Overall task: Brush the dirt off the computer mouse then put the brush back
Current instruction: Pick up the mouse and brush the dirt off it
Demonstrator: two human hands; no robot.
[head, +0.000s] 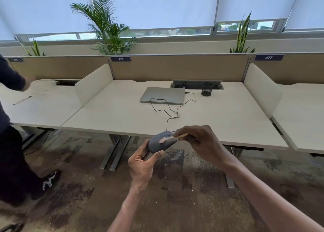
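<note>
Left hand (140, 163) grips the grey computer mouse (162, 141) from below, held up in front of the desk (122, 112) edge; right hand (199, 140) pinches a small brush (172, 138), bristles touching mouse top; cable (168, 109) runs back to closed laptop (163, 95); black pen cup (206, 89) near rear.

Left hand (142, 163) palm-up with fingers curled, right hand (201, 140) pinched, both forearms extended forward
</note>
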